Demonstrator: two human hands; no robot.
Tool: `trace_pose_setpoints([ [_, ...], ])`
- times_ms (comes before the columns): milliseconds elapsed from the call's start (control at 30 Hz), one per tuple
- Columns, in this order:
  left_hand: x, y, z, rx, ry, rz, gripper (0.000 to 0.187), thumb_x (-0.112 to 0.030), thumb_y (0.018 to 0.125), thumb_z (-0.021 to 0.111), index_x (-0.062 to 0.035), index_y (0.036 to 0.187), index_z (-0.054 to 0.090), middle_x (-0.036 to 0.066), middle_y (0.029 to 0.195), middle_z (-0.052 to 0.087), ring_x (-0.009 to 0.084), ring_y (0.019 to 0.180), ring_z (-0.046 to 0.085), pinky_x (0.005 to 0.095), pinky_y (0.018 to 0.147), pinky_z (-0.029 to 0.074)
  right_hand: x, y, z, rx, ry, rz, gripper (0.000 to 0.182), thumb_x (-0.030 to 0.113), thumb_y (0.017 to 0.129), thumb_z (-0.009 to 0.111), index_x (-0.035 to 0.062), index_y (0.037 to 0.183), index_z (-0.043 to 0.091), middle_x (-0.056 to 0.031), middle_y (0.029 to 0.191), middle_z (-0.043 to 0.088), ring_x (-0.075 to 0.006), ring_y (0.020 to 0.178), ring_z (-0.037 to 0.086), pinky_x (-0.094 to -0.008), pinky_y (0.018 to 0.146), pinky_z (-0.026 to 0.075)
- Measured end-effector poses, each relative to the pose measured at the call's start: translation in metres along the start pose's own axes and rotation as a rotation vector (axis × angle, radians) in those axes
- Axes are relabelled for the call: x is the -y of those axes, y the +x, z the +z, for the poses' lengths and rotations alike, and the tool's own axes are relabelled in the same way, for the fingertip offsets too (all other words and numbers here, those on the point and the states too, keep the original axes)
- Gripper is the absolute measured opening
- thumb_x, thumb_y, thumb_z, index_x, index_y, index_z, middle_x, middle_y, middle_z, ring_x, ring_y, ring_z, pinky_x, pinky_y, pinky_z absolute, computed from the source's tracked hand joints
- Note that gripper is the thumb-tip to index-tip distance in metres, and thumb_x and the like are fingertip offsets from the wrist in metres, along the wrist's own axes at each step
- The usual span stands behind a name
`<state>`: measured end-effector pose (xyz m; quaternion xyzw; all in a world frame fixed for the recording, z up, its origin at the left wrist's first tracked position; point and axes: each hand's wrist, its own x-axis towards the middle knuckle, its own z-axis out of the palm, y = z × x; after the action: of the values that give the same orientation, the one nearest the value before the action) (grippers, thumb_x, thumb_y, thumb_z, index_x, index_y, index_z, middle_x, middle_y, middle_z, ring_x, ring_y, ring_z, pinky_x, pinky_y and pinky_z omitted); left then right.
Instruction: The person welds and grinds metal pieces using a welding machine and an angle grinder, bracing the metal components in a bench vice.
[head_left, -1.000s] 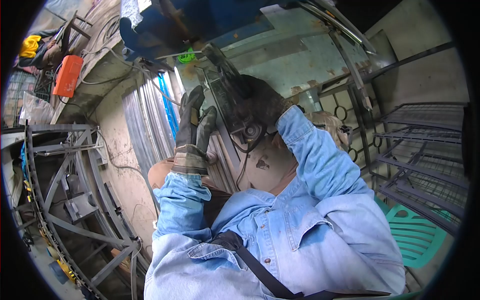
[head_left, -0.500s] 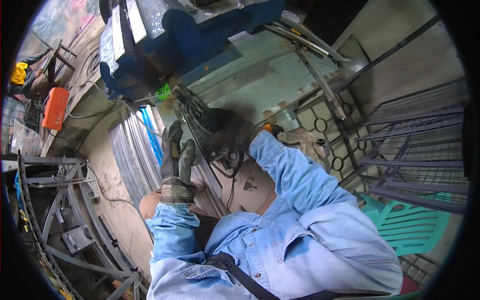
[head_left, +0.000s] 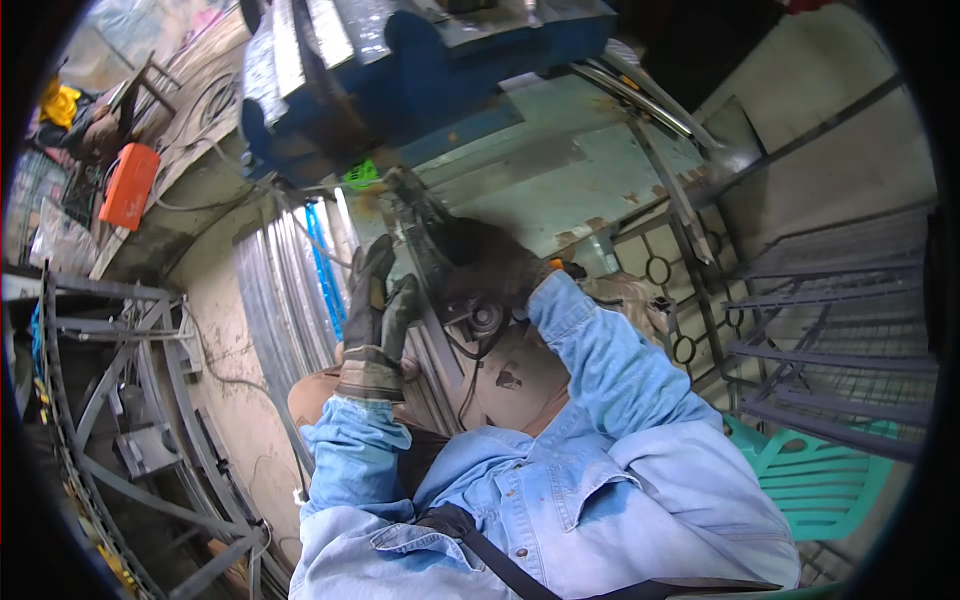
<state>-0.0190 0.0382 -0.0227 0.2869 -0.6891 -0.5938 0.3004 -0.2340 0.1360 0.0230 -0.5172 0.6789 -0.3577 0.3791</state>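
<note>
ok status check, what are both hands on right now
Left hand gloved, fingers up, beside the angle grinder, contact unclear. Right hand gloved, wrapped round the grinder body. Blue vise close above.

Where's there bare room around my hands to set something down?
Bare teal tabletop lies between the blue vise and the scrollwork frame. It is crowded where the left hand and right hand meet at the grinder.

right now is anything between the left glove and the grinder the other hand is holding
Nothing visible. The left hand is raised with its fingers straight, close beside the grinder, which the right hand grips. Only a narrow gap shows between them; whether the glove touches it I cannot tell.
</note>
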Motion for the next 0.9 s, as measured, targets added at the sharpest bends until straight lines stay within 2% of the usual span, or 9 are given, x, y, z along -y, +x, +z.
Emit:
trace_pose_setpoints([
  [167, -0.011, 0.001, -0.001, 0.027, 0.094, 0.087, 0.063, 0.004, 0.095, 0.066, -0.0052, 0.155, 0.048, 0.015, 0.161, 0.044, 0.0304, 0.148, 0.047, 0.0394, 0.121, 0.043, -0.019, 0.006, 0.014, -0.034, -0.1, -0.062, 0.074, 0.033, 0.08, 0.083, 0.0015, 0.141, 0.058, -0.023, 0.127, 0.07, -0.0345, 0.119, 0.067, -0.0391, 0.106, 0.052],
  [367, 0.002, 0.002, -0.005, 0.027, 0.168, 0.149, 0.061, 0.003, 0.096, 0.066, -0.0046, 0.154, 0.048, 0.016, 0.162, 0.044, 0.0303, 0.15, 0.046, 0.039, 0.118, 0.046, -0.001, 0.002, 0.012, -0.072, -0.16, 0.029, 0.071, 0.033, 0.085, 0.083, 0.0006, 0.142, 0.058, -0.0205, 0.128, 0.071, -0.0322, 0.115, 0.069, -0.0378, 0.105, 0.053],
  [433, 0.004, 0.003, -0.002, -0.026, -0.1, 0.117, 0.063, 0.0, 0.096, 0.068, -0.0028, 0.155, 0.047, 0.017, 0.162, 0.044, 0.0308, 0.148, 0.048, 0.0393, 0.118, 0.045, -0.006, -0.003, 0.011, -0.08, 0.122, 0.221, 0.07, 0.03, 0.086, 0.084, 0.0005, 0.143, 0.058, -0.0173, 0.129, 0.072, -0.0252, 0.115, 0.07, -0.0376, 0.103, 0.055],
  [467, 0.005, 0.005, -0.003, -0.04, -0.106, 0.116, 0.063, 0.0, 0.096, 0.068, -0.0028, 0.155, 0.047, 0.017, 0.162, 0.044, 0.0308, 0.148, 0.048, 0.0393, 0.118, 0.045, -0.006, -0.007, 0.011, -0.067, 0.112, 0.22, 0.07, 0.03, 0.086, 0.084, 0.0005, 0.143, 0.058, -0.0173, 0.129, 0.072, -0.0252, 0.115, 0.07, -0.0376, 0.103, 0.055],
  [533, 0.008, 0.012, -0.007, -0.021, 0.087, 0.22, 0.066, -0.009, 0.095, 0.073, -0.0013, 0.155, 0.046, 0.019, 0.159, 0.048, 0.0323, 0.146, 0.05, 0.0405, 0.12, 0.043, -0.006, -0.013, 0.014, -0.126, 0.398, 0.158, 0.071, 0.017, 0.082, 0.087, 0.0007, 0.145, 0.057, -0.0126, 0.13, 0.072, -0.0189, 0.117, 0.068, -0.0371, 0.103, 0.056],
  [667, 0.019, 0.021, -0.009, -0.038, 0.213, 0.33, 0.07, -0.025, 0.094, 0.077, 0.0003, 0.152, 0.048, 0.022, 0.152, 0.055, 0.0365, 0.141, 0.054, 0.0424, 0.122, 0.039, -0.013, -0.018, 0.019, -0.127, 0.45, 0.085, 0.074, 0.008, 0.079, 0.088, 0.0017, 0.146, 0.056, -0.0103, 0.128, 0.072, -0.0176, 0.116, 0.068, -0.0367, 0.104, 0.056],
  [733, 0.016, 0.021, -0.012, -0.052, 0.368, 0.351, 0.068, -0.027, 0.094, 0.077, 0.0004, 0.15, 0.05, 0.022, 0.151, 0.056, 0.0376, 0.14, 0.054, 0.0431, 0.123, 0.038, -0.001, -0.021, 0.018, -0.18, 0.525, 0.056, 0.056, 0.007, 0.078, 0.091, 0.0079, 0.126, 0.062, -0.004, 0.11, 0.07, -0.015, 0.1, 0.069, -0.0352, 0.088, 0.06],
  [767, 0.014, 0.019, -0.014, -0.054, 0.531, 0.374, 0.067, -0.029, 0.093, 0.078, 0.0005, 0.148, 0.051, 0.021, 0.15, 0.057, 0.0386, 0.139, 0.055, 0.0439, 0.123, 0.037, 0.002, -0.023, 0.018, -0.171, 0.516, 0.058, 0.056, 0.007, 0.078, 0.091, 0.0079, 0.126, 0.062, -0.004, 0.11, 0.07, -0.015, 0.1, 0.069, -0.0352, 0.088, 0.06],
  [900, 0.009, 0.018, -0.013, -0.049, 0.415, 0.318, 0.064, -0.031, 0.094, 0.077, 0.0005, 0.145, 0.055, 0.02, 0.147, 0.06, 0.0396, 0.138, 0.055, 0.0459, 0.124, 0.035, -0.001, -0.022, 0.018, -0.172, 0.535, 0.119, 0.051, 0.006, 0.077, 0.089, 0.0094, 0.12, 0.062, -0.0019, 0.101, 0.067, -0.0144, 0.085, 0.069, -0.0309, 0.075, 0.06],
])
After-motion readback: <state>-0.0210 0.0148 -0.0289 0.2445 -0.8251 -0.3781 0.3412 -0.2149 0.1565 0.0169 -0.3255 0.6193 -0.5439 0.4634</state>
